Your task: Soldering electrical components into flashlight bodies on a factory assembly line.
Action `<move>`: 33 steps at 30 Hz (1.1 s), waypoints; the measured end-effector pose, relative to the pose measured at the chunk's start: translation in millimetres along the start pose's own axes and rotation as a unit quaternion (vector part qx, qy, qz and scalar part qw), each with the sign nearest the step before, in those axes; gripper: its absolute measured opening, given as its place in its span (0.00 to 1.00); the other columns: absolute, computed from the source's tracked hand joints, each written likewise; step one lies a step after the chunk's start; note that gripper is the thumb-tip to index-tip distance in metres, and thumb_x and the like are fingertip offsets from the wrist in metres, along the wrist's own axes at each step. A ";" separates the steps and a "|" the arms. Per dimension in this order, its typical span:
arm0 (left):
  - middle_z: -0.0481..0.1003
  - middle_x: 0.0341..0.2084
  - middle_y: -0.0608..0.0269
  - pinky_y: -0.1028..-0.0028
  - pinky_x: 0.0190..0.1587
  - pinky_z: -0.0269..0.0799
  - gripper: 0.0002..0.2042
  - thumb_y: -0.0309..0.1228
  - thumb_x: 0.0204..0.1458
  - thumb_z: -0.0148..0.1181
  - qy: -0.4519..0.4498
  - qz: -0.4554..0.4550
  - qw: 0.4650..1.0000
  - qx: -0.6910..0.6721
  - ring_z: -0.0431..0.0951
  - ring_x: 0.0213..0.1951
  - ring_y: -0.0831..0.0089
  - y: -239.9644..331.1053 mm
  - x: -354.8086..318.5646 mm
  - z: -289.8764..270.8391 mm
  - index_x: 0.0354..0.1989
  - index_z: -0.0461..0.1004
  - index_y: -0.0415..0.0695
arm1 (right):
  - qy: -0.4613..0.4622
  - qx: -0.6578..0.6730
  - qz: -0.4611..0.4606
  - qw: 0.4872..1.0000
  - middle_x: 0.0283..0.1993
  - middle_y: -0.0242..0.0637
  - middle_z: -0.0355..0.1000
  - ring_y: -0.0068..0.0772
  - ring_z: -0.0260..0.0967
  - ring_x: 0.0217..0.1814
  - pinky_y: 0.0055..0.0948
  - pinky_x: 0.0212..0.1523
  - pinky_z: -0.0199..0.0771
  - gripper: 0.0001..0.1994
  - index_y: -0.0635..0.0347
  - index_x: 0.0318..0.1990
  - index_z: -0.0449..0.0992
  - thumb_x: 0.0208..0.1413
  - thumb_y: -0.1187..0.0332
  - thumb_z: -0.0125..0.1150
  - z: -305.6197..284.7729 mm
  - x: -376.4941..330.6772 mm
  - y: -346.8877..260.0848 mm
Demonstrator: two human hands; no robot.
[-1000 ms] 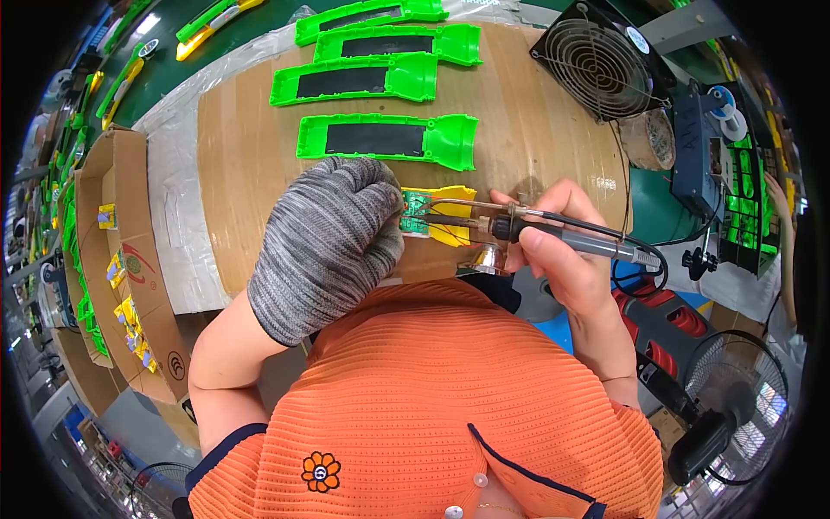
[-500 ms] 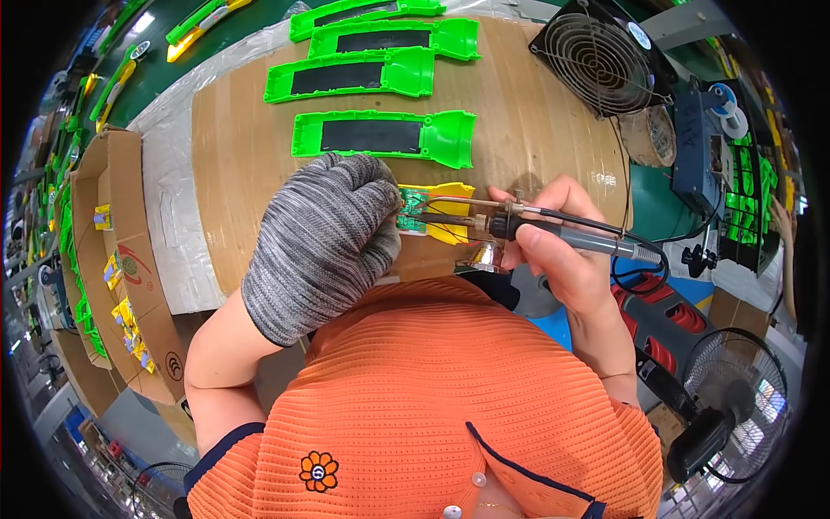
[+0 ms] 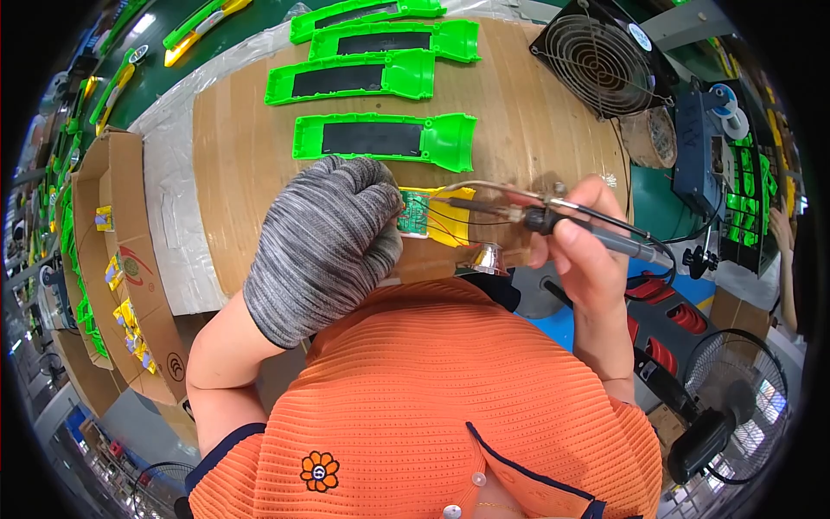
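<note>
My left hand (image 3: 324,251), in a grey striped knit glove, is closed on the edge of a small green circuit board (image 3: 414,214). Thin wires run from the board over a yellow piece (image 3: 454,228) on its right. In my bare right hand (image 3: 592,270) is a soldering iron (image 3: 624,244) with a grey handle and a curved metal guide tube along it. Its dark tip hangs over the yellow piece, right of the board, and looks slightly blurred. A shiny silver cup-shaped thing (image 3: 488,259) stands below the iron.
Several green plastic housings (image 3: 450,143) with black pads lie beyond my hands on the cardboard work surface (image 3: 536,138). A black fan (image 3: 596,69) and a blue box-shaped unit (image 3: 696,147) stand at the far right. An open carton (image 3: 130,259) flanks my left. Another person's arm (image 3: 785,259) shows at the right rim.
My right hand has drawn the soldering iron back to the right, its tip moving off the circuit board. The silver cup-shaped thing shows more fully. My left hand stays almost still.
</note>
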State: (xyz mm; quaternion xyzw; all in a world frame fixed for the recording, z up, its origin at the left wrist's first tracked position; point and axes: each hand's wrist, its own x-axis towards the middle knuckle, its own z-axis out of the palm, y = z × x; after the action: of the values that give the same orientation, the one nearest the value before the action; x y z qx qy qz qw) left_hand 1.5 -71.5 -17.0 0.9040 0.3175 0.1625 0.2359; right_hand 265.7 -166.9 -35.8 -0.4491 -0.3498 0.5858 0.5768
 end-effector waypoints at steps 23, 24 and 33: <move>0.77 0.37 0.63 0.58 0.59 0.62 0.11 0.33 0.47 0.57 -0.035 0.153 0.979 0.130 0.73 0.53 0.62 38.3 42.9 27.4 0.39 0.77 0.48 | 0.074 0.077 -0.095 0.990 0.21 0.33 0.65 0.29 0.69 0.23 0.26 0.29 0.68 0.06 0.61 0.39 0.66 0.59 0.74 0.57 -24.5 4.0 0.0; 0.77 0.37 0.63 0.58 0.59 0.62 0.11 0.33 0.47 0.57 -0.035 0.155 0.978 0.132 0.73 0.53 0.62 37.4 44.0 28.0 0.39 0.77 0.48 | 0.074 0.078 -0.097 0.989 0.21 0.33 0.65 0.29 0.69 0.23 0.26 0.29 0.68 0.06 0.61 0.39 0.66 0.59 0.74 0.57 -22.5 4.9 -0.8; 0.80 0.33 0.63 0.64 0.53 0.72 0.07 0.21 0.48 0.67 0.232 -0.116 0.965 0.038 0.78 0.51 0.59 -2.4 3.3 0.8 0.35 0.81 0.45 | 0.030 0.089 -0.065 0.994 0.31 0.37 0.72 0.21 0.64 0.24 0.30 0.32 0.75 0.07 0.59 0.43 0.66 0.60 0.74 0.57 -2.4 25.7 8.3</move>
State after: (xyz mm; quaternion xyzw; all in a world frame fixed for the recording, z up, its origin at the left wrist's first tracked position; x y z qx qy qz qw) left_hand 3.1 -68.0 -18.5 0.8068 0.4723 0.3268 0.1390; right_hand 266.7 -142.4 -47.5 -0.3899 -0.3075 0.5622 0.6613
